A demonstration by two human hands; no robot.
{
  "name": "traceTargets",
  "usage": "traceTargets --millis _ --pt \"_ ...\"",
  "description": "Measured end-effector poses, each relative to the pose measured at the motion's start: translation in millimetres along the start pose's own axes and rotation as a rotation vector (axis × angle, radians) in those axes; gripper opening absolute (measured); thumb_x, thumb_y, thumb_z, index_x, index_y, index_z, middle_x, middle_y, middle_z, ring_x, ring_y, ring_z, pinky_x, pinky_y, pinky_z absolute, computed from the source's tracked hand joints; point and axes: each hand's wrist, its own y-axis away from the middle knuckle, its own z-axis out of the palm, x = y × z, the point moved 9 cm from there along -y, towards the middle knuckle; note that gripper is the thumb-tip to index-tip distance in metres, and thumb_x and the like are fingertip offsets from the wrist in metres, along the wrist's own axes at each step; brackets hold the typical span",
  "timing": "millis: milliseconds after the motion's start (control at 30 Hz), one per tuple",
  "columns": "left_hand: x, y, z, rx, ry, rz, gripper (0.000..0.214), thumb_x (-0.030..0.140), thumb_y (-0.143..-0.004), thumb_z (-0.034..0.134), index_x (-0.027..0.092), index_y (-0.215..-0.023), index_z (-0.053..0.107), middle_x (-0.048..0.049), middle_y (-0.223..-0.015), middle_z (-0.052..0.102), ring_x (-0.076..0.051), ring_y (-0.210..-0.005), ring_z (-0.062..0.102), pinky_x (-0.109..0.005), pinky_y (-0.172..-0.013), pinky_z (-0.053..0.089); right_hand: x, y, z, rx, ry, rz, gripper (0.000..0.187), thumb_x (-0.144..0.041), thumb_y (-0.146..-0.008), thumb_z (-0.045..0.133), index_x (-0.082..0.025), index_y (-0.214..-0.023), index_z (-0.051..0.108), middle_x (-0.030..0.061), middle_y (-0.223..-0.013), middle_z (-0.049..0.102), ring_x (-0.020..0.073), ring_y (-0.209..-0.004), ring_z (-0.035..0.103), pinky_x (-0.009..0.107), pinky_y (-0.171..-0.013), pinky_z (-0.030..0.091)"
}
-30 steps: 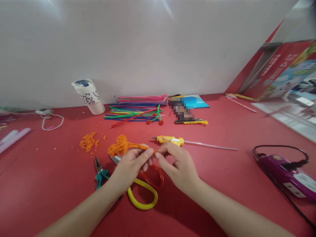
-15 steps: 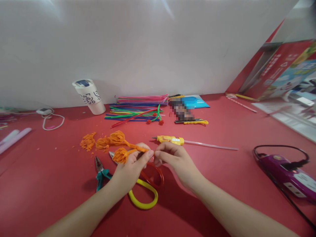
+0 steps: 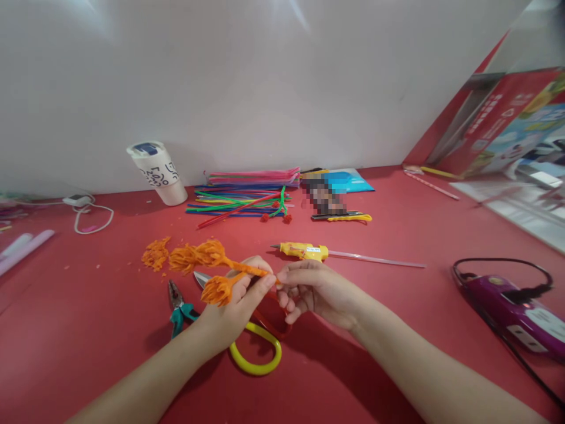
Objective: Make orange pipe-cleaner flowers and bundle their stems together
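Note:
My left hand (image 3: 241,303) pinches the thin wrapped stem of an orange flower (image 3: 212,253), which looks made of crepe paper. A second orange bloom (image 3: 217,291) sticks out to the left of the same hand. At the right end of the stem, my right hand (image 3: 311,291) has its thumb and forefinger closed on the tip, with the other fingers curled loosely below. Scissors with a yellow and red handle (image 3: 256,372) lie under both hands, partly hidden. Teal-handled pliers (image 3: 179,309) rest beside my left wrist.
An orange shredded clump (image 3: 155,253) lies at the left. Beyond my hands are a yellow glue gun (image 3: 304,251), coloured pipe cleaners (image 3: 242,203), a yellow cutter (image 3: 351,218) and a white tumbler (image 3: 159,174). A purple power strip (image 3: 512,312) with a cable sits at the right.
My right hand has turned, and its lower fingers have opened out a little below the stem tip. The held flowers have shifted slightly downward; my left hand keeps its grip.

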Motion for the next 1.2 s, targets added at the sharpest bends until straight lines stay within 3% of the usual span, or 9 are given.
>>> traceTargets --millis 233,300,400,533,600,733,900,1000,1200 --pt "-13 1 0.3 0.024 0.060 -0.120 0.018 0.031 -0.088 0.044 0.020 -0.078 0.054 0.0015 -0.077 0.054 -0.013 -0.076 0.051 -0.025 -0.073 0.039 1 -1 2 0.024 -0.007 -0.059 0.008 -0.022 -0.064 0.060 -0.015 -0.061 0.058 -0.0023 -0.047 0.057 0.0074 -0.039 0.050 0.021 -0.045 0.047" --pt "-25 2 -2.6 0.084 0.117 -0.245 0.023 0.036 -0.085 0.048 0.018 -0.071 0.055 0.0034 -0.065 0.049 -0.011 -0.062 0.047 -0.024 -0.061 0.038 -14 2 -2 0.124 0.146 -0.249 0.009 -0.023 -0.068 0.058 -0.017 -0.062 0.055 -0.0028 -0.051 0.056 0.0090 -0.046 0.051 0.024 -0.051 0.047" --pt "-35 3 -0.8 0.144 0.296 -0.372 0.032 0.044 -0.081 0.052 0.016 -0.064 0.054 0.0050 -0.054 0.046 -0.009 -0.049 0.039 -0.023 -0.052 0.034 -47 24 5 0.322 0.679 -0.691 0.012 -0.019 -0.075 0.052 -0.019 -0.063 0.053 -0.0007 -0.060 0.056 0.0128 -0.058 0.051 0.028 -0.059 0.043" --pt "-34 4 -0.1 0.182 0.403 -0.381 0.031 0.042 -0.080 0.054 0.017 -0.063 0.051 0.0058 -0.052 0.046 -0.008 -0.049 0.039 -0.021 -0.051 0.034 -55 46 36 0.349 1.195 -1.066 0.019 -0.013 -0.080 0.046 -0.019 -0.064 0.054 0.0045 -0.069 0.059 0.0165 -0.068 0.050 0.032 -0.066 0.041" --pt "-30 3 -3.5 0.177 0.321 -0.333 0.028 0.037 -0.081 0.053 0.017 -0.062 0.051 0.0063 -0.052 0.044 -0.008 -0.049 0.038 -0.021 -0.050 0.032 -54 40 29 0.357 1.119 -0.969 0.017 -0.014 -0.080 0.048 -0.018 -0.065 0.056 0.0037 -0.067 0.059 0.0158 -0.066 0.051 0.030 -0.063 0.041" --pt "-19 -2 -8.7 0.131 0.110 -0.214 0.025 0.032 -0.084 0.049 0.018 -0.064 0.052 0.0056 -0.057 0.043 -0.009 -0.052 0.040 -0.022 -0.051 0.034 -36 14 0 0.270 0.520 -0.530 0.011 -0.024 -0.073 0.059 -0.018 -0.064 0.058 -0.0008 -0.059 0.060 0.0126 -0.056 0.055 0.027 -0.057 0.045" --pt "-4 -4 -3.4 0.046 -0.057 -0.073 0.020 0.024 -0.086 0.043 0.019 -0.071 0.053 0.0006 -0.073 0.054 -0.014 -0.073 0.053 -0.026 -0.073 0.040 -1 -1 -3 0.083 -0.031 -0.105 0.010 -0.022 -0.061 0.068 -0.015 -0.062 0.060 -0.0020 -0.051 0.060 0.0086 -0.046 0.053 0.026 -0.056 0.051" --pt "-3 0 -4.6 0.071 -0.093 -0.097 0.017 0.026 -0.086 0.044 0.020 -0.074 0.054 0.0010 -0.073 0.055 -0.015 -0.072 0.052 -0.026 -0.070 0.040 4 -2 -4 0.065 -0.098 -0.038 0.009 -0.017 -0.058 0.069 -0.014 -0.062 0.061 -0.0014 -0.051 0.061 0.0066 -0.044 0.052 0.022 -0.053 0.051" --pt "-4 -1 -8.7 0.072 0.005 -0.143 0.019 0.026 -0.085 0.045 0.021 -0.069 0.053 0.0046 -0.062 0.049 -0.012 -0.059 0.046 -0.023 -0.060 0.037 -11 0 2 0.051 0.048 -0.150 0.014 -0.025 -0.063 0.069 -0.015 -0.064 0.060 0.0003 -0.058 0.064 0.0091 -0.048 0.057 0.025 -0.056 0.051"
